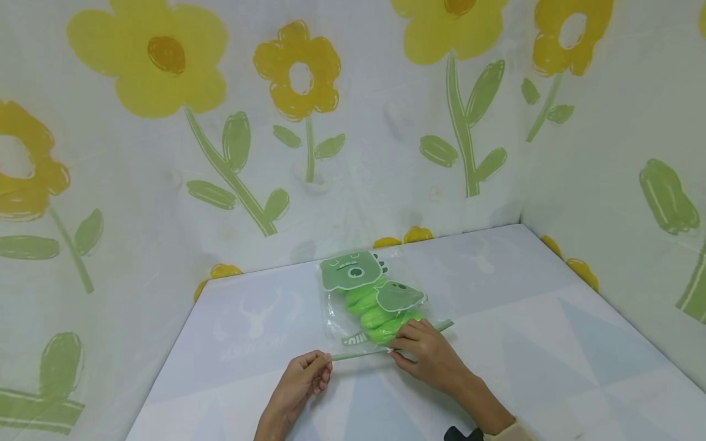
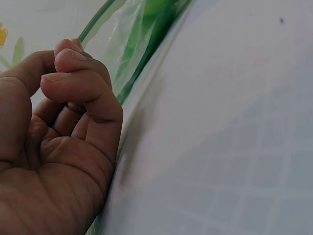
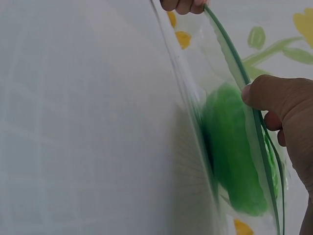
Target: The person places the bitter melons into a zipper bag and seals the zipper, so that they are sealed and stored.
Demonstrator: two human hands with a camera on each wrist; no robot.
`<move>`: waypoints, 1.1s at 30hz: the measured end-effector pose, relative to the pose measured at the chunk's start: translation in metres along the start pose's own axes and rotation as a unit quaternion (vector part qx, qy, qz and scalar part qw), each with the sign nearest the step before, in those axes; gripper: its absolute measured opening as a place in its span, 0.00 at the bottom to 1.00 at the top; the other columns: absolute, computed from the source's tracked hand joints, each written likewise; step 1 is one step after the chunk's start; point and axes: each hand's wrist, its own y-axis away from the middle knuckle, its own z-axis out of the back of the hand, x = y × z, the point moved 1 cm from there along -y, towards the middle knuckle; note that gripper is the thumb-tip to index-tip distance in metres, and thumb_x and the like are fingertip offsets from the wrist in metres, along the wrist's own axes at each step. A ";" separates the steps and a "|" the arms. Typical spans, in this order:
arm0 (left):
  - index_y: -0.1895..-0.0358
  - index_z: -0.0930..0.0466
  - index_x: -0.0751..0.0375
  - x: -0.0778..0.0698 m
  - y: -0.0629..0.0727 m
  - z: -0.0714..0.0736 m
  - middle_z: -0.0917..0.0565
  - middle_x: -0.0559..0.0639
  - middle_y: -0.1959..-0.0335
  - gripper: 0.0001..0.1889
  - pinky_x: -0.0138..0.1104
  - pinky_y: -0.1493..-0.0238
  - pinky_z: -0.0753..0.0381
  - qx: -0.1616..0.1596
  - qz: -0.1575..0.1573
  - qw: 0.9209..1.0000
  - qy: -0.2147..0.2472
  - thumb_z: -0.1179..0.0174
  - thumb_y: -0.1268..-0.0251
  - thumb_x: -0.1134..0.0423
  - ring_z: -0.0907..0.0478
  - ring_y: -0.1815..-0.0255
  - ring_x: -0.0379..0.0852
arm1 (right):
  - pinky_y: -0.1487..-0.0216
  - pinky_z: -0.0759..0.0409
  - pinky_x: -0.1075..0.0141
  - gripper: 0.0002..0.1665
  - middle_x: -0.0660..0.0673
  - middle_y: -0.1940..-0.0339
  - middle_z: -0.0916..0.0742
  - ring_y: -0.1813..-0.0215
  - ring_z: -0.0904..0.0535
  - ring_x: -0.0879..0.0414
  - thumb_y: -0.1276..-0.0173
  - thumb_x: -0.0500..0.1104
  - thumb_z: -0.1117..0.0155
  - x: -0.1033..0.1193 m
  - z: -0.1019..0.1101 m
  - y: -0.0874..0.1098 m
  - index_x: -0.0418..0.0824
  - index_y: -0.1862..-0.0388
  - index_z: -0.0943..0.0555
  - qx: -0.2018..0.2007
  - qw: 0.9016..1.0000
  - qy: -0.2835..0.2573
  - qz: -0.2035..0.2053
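Observation:
A clear zip bag [image 1: 350, 271] with a green cartoon dinosaur print lies on the table, its zip edge [image 1: 360, 354] facing me. Bright green, soft-looking lobed contents [image 1: 376, 317] show through it; their kind I cannot tell. My left hand [image 1: 300, 383] pinches the left end of the zip edge between thumb and forefinger. Along the same edge, right of the middle, my right hand [image 1: 432, 357] pinches the strip. In the right wrist view, the two green zip strips [image 3: 275, 172] stand apart beyond the right thumb [image 3: 264, 93] and run together towards the left hand.
The table [image 1: 551, 343] has a pale surface with blue-grey triangles and a faint deer-head print. Flower-printed cloth [image 1: 353, 202] hangs behind it and along both sides. A dark object [image 1: 463, 433] sits by the right sleeve at the lower edge.

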 end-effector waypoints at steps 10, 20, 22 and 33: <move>0.65 0.22 0.65 -0.002 0.002 -0.002 0.23 0.48 0.74 0.12 0.25 0.79 0.29 -0.007 0.006 1.000 -0.006 0.40 0.28 0.58 0.30 0.77 0.37 | 0.62 0.30 0.68 0.12 0.56 0.65 0.17 0.61 0.26 0.62 0.51 0.37 0.19 -0.001 0.001 0.002 0.45 0.66 0.11 -0.004 1.000 0.008 -0.003; 0.66 0.22 0.65 -0.004 0.004 -0.004 0.23 0.48 0.74 0.12 0.25 0.79 0.29 -0.010 0.009 1.000 -0.004 0.39 0.28 0.59 0.31 0.77 0.37 | 0.63 0.29 0.69 0.14 0.57 0.65 0.17 0.62 0.26 0.62 0.53 0.36 0.18 -0.002 0.004 0.003 0.45 0.66 0.11 -0.011 1.000 0.008 0.002; 0.66 0.22 0.65 -0.004 0.004 -0.004 0.23 0.48 0.74 0.12 0.25 0.79 0.29 -0.010 0.009 1.000 -0.006 0.39 0.28 0.58 0.31 0.77 0.37 | 0.62 0.29 0.70 0.13 0.57 0.65 0.17 0.62 0.26 0.62 0.51 0.36 0.19 -0.002 0.005 0.004 0.46 0.66 0.11 -0.006 1.000 0.007 -0.002; 0.66 0.22 0.65 -0.002 0.003 -0.003 0.23 0.48 0.74 0.12 0.25 0.79 0.29 -0.005 0.005 1.000 -0.008 0.39 0.28 0.58 0.30 0.77 0.37 | 0.60 0.29 0.70 0.11 0.57 0.64 0.18 0.61 0.26 0.63 0.47 0.37 0.22 -0.007 0.005 0.010 0.47 0.64 0.11 0.003 1.000 0.002 -0.011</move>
